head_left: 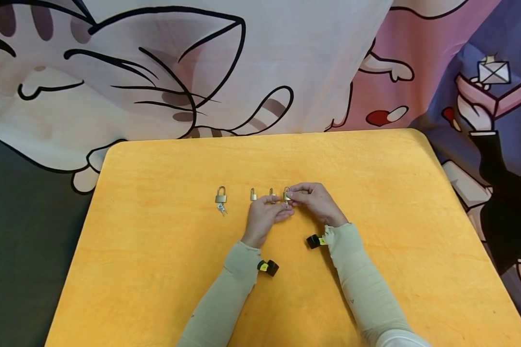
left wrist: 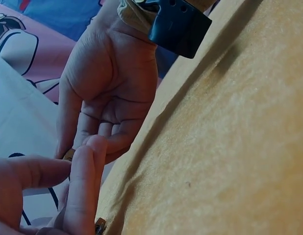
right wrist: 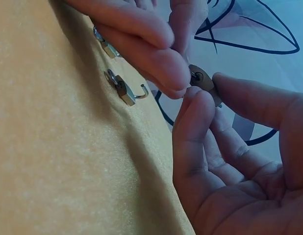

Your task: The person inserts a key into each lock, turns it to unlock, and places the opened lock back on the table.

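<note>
My right hand (head_left: 316, 200) pinches a small brass padlock (head_left: 286, 194) between thumb and fingers, shackle upward. At its underside, my left hand (head_left: 262, 217) pinches a small silvery key (head_left: 286, 206), mostly hidden by the fingertips. The right wrist view shows the held padlock's keyhole end (right wrist: 199, 78) turned toward the left fingertips. Just left of it on the table lies another small padlock (right wrist: 126, 93), its shackle swung out. A further small padlock (head_left: 253, 194) stands beyond that. Farthest left lies a larger padlock (head_left: 221, 198) with keys (head_left: 221, 208) at its lower end.
The padlocks form a row across the middle of a yellow cloth-covered table (head_left: 156, 270). A cartoon-printed curtain (head_left: 260, 67) hangs behind the table's far edge. Each wrist carries a small black camera (head_left: 271, 268) on a strap.
</note>
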